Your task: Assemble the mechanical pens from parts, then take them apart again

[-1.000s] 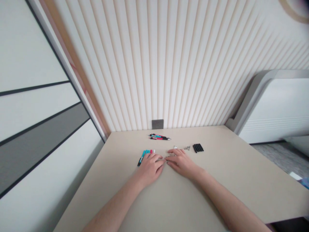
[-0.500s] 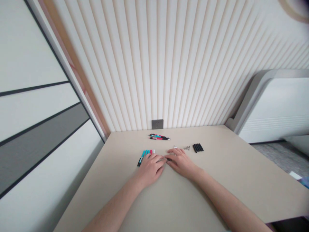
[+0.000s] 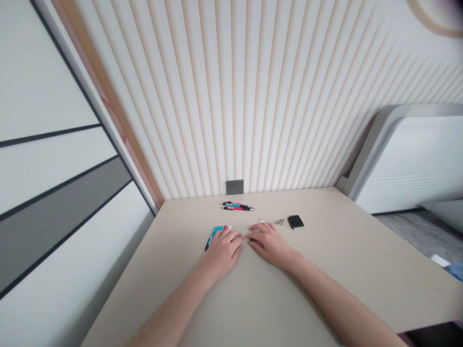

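My left hand (image 3: 222, 251) rests beside a row of teal and pink pen barrels (image 3: 217, 232), and my right hand (image 3: 269, 245) lies just to its right. Their fingertips nearly meet over a small dark-and-grey piece (image 3: 249, 238), mostly hidden, so I cannot tell whether either hand grips it. Farther off lie several assembled pens (image 3: 238, 205), a small white part (image 3: 261, 220), small metal parts (image 3: 279, 221) and several black tubes (image 3: 295, 221).
The pieces lie on a beige table (image 3: 336, 255) with a wall socket (image 3: 235, 187) behind it. A panelled cabinet (image 3: 54, 144) stands at the left, and a white unit (image 3: 408, 164) stands beyond the table's right edge above a grey floor (image 3: 408, 226).
The whole view has drifted slightly. My hands remain close together at about the same spot, with only small finger shifts around the small piece.
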### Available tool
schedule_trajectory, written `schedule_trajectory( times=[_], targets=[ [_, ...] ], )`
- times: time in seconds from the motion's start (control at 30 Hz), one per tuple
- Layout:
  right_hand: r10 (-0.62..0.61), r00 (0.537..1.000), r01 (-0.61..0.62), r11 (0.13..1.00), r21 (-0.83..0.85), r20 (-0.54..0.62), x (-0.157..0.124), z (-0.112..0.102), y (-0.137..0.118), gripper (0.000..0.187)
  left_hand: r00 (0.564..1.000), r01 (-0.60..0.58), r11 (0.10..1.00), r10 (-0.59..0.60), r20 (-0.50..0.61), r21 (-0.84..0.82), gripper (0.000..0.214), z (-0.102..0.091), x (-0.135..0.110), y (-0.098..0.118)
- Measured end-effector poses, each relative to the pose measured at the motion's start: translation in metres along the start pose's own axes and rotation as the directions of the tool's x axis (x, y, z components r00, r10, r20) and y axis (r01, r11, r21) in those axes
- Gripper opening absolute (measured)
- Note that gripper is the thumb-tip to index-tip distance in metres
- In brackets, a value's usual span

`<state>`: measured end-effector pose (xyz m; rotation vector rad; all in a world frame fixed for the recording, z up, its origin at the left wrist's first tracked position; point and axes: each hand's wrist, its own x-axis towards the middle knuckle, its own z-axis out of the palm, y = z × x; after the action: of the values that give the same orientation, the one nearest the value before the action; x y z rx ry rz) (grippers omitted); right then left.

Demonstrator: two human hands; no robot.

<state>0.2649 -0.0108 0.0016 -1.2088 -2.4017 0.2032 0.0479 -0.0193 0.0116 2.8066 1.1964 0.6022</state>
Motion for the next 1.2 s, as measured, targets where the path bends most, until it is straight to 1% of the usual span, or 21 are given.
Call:
schedule_trajectory(
  times=[0.13, 0.2, 0.37, 0.5, 0.7, 0.97, 1.2],
  targets=[
    [-0.002, 1.000, 0.001, 1.000, -0.009, -0.012, 0.000, 0.001, -0.001, 0.020, 0.998, 0.068, 0.997, -0.068, -0.013, 0.035, 0.021, 0.002, 0.000, -0.004],
    [-0.002, 1.000, 0.002, 1.000, -0.013, -0.019, 0.000, 0.002, -0.001, 0.019, 0.996, 0.083, 0.995, -0.082, -0.021, 0.048, 0.020, 0.002, 0.000, -0.006],
    [0.011, 0.999, -0.012, 1.000, -0.016, -0.041, 0.002, 0.006, -0.003, 0.013, 0.997, 0.071, 0.995, -0.070, -0.018, 0.071, 0.018, 0.005, -0.001, -0.009],
    [0.016, 0.998, -0.017, 1.000, -0.016, -0.058, 0.003, 0.006, -0.005, 0.010, 0.997, 0.078, 0.994, -0.078, -0.005, 0.078, 0.016, 0.003, -0.001, -0.008],
    [0.012, 0.997, -0.013, 1.000, -0.015, -0.074, 0.004, 0.008, -0.006, 0.011, 0.997, 0.082, 0.992, -0.082, -0.006, 0.094, 0.018, -0.003, 0.000, -0.006],
    [0.013, 0.996, -0.013, 1.000, -0.002, -0.084, 0.007, 0.013, -0.008, 0.011, 0.999, 0.046, 0.993, -0.046, -0.006, 0.110, 0.017, 0.000, 0.000, -0.008],
    [0.013, 0.996, -0.015, 1.000, -0.020, -0.093, 0.009, 0.014, -0.010, 0.011, 0.997, 0.073, 0.991, -0.075, 0.014, 0.113, 0.016, 0.000, 0.002, -0.005]
  ],
)
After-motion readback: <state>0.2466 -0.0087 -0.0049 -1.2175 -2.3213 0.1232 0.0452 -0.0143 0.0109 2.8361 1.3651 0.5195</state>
